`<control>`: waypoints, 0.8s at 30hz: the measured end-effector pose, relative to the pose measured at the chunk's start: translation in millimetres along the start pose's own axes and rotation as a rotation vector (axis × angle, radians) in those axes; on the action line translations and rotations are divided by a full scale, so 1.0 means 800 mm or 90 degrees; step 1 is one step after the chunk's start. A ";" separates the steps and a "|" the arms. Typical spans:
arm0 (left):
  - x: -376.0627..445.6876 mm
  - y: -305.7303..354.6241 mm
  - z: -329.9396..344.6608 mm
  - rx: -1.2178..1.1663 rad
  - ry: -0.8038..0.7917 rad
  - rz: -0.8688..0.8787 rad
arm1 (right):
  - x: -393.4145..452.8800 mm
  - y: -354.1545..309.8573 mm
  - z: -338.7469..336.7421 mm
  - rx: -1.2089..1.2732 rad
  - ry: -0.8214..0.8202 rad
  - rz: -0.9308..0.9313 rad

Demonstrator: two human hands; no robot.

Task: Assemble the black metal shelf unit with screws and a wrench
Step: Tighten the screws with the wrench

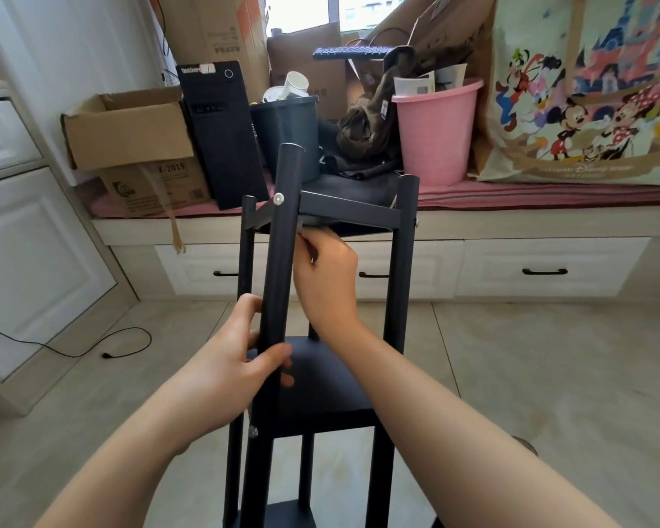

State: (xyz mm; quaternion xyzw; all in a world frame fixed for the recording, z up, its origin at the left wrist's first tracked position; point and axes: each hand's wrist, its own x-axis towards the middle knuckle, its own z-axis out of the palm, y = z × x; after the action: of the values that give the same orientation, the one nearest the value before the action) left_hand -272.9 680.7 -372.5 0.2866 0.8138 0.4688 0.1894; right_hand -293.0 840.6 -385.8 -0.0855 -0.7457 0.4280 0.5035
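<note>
A person's left hand (229,360) wraps its fingers around the near round post of a tall black metal shelf unit (321,379) standing on the tiled floor. Just above that grip, the right hand (326,274) pinches a small silver wrench (302,231) under the top shelf, beside a silver screw head (279,198). Beyond the hands, a brown cardboard box (157,186) reads "X-2019". A pink plastic bucket (437,137) holds papers, and a dark bin (288,137) holds paper cups.

Matt black metal shelf unit (353,211), silvery screw (279,199), smooth pink plastic bucket (435,135), brown cardboard box (130,135).
</note>
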 end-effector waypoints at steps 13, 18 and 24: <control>-0.005 0.007 0.004 0.021 -0.001 -0.006 | 0.004 -0.029 -0.065 -0.008 -0.180 0.134; -0.003 0.007 0.005 0.026 -0.003 -0.010 | 0.006 -0.030 -0.071 -0.026 -0.158 0.097; -0.002 0.008 0.006 0.022 -0.009 -0.003 | 0.007 -0.029 -0.069 -0.015 -0.147 0.086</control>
State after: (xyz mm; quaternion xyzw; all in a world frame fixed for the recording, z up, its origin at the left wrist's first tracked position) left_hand -266.8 685.1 -369.1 0.2911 0.8212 0.4519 0.1914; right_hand -243.3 859.7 -357.7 -0.0915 -0.7964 0.4588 0.3833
